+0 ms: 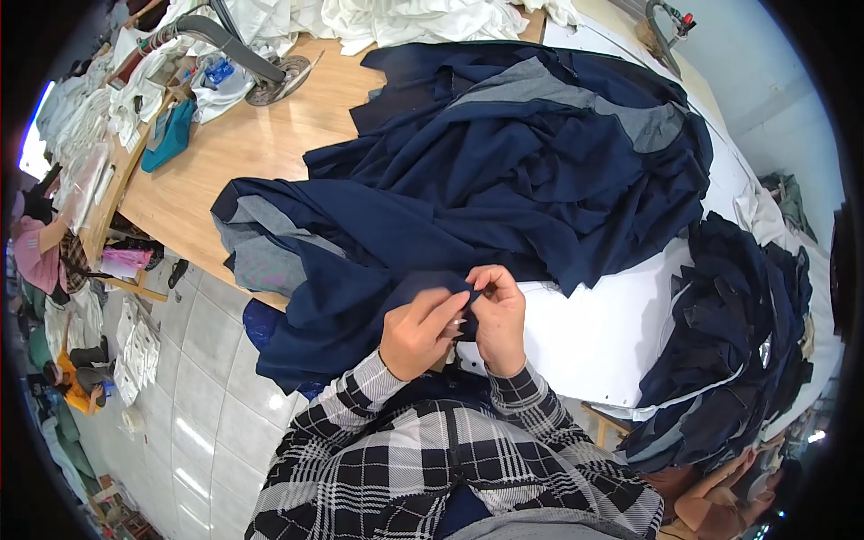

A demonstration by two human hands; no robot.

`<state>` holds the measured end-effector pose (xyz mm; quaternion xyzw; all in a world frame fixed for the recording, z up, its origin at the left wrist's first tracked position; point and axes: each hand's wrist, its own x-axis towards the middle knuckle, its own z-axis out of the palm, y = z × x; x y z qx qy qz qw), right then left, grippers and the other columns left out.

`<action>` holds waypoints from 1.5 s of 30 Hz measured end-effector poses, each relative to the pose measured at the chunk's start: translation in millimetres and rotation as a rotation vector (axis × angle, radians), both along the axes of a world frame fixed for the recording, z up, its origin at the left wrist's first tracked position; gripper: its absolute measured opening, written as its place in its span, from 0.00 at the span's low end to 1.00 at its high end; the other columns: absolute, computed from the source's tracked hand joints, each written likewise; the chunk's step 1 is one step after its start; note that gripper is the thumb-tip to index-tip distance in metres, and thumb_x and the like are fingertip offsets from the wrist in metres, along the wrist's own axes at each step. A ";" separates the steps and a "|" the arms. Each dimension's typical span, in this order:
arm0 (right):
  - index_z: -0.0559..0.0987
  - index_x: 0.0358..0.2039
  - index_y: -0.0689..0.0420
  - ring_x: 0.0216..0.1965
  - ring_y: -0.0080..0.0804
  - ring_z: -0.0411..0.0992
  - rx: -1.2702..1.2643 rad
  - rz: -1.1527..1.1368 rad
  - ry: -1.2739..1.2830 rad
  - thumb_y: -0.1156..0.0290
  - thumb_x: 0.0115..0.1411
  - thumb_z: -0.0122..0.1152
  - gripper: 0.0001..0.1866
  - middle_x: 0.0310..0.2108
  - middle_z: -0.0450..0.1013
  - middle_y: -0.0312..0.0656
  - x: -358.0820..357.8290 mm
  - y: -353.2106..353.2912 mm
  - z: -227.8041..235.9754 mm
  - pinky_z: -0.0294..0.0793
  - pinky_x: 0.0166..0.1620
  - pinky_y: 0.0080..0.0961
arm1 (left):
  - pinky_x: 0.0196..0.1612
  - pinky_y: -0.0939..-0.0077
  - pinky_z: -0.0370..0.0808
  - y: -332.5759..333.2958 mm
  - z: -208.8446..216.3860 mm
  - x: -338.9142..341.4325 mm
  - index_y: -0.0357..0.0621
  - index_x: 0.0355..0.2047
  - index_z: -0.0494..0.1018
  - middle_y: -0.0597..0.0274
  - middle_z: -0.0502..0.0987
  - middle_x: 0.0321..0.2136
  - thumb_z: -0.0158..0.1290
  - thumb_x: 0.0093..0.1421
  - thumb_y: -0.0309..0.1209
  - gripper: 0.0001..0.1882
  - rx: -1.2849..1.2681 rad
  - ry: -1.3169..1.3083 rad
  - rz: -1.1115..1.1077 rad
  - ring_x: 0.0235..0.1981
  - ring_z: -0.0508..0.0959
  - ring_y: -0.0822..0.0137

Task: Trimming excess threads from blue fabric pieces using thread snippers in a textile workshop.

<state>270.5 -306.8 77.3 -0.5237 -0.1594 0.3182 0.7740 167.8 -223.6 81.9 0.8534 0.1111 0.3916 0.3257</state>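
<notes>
I see both of my hands raised close together just above my chest, forearms in black-and-white checked sleeves coming up from the lower edge. My left hand is half curled, knuckles up, its fingers stretched toward the right and pinching the edge of a dark blue cloth. My right hand faces it, thumb and fingers bent inward, nipping the same edge so that the fingertips of both hands touch. Both hands are closed on the cloth; something small and pale shows between them, but I cannot tell what it is.

The dark blue cloth is one big rumpled heap with grey panels. It lies across a wooden table and a white board, its long axis running from the lower left, where a fold hangs over the table edge toward the tiled floor, up to the far right. The pinched edge is its nearest point, right in front of me.

I count one second stack of dark blue cut pieces on the right, well apart from my hands. One heap of white cloth lies at the far end of the table, and one teal bag at its left rim. Two people sit far off at the left edge of the view.
</notes>
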 end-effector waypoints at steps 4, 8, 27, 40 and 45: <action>0.73 0.29 0.59 0.24 0.21 0.66 -0.279 0.258 -0.508 0.85 0.44 0.54 0.11 0.27 0.68 0.36 4.6 -12.6 5.4 0.65 0.28 0.17 | 0.22 0.80 0.70 19.4 41.9 -34.0 0.39 0.31 0.76 0.58 0.75 0.25 0.56 0.44 0.17 0.12 -0.131 0.048 -0.126 0.18 0.74 0.66; 0.76 0.29 0.56 0.26 0.34 0.70 -0.364 0.397 -0.920 0.80 0.40 0.60 0.12 0.28 0.71 0.37 9.4 -22.1 0.9 0.69 0.30 0.23 | 0.21 0.78 0.69 53.5 92.7 -92.6 0.42 0.32 0.76 0.61 0.75 0.25 0.55 0.46 0.17 0.11 -0.281 0.220 -0.514 0.20 0.75 0.66; 0.72 0.47 0.58 0.52 0.47 0.64 0.104 0.832 -0.900 0.83 0.48 0.57 0.23 0.53 0.61 0.49 -26.7 -21.7 44.5 0.66 0.52 0.32 | 0.30 0.86 0.66 72.2 23.9 -84.7 0.44 0.56 0.63 0.69 0.71 0.42 0.68 0.41 0.32 0.41 -0.893 0.610 -0.569 0.29 0.66 0.80; 0.77 0.32 0.62 0.38 0.46 0.71 -0.744 -0.231 -1.033 0.81 0.49 0.56 0.09 0.32 0.75 0.44 165.7 -100.4 -43.5 0.69 0.43 0.31 | 0.45 0.72 0.72 149.3 0.4 -216.7 0.35 0.47 0.68 0.55 0.74 0.37 0.47 0.60 0.29 0.16 -0.459 -0.134 0.422 0.39 0.75 0.64; 0.76 0.37 0.65 0.31 0.20 0.71 -0.479 -0.051 -0.695 0.80 0.55 0.54 0.09 0.30 0.75 0.38 150.3 -91.5 22.9 0.71 0.37 0.16 | 0.40 0.81 0.71 122.2 32.1 -140.5 0.37 0.41 0.71 0.63 0.75 0.34 0.53 0.55 0.22 0.12 -1.008 -0.263 0.332 0.34 0.75 0.74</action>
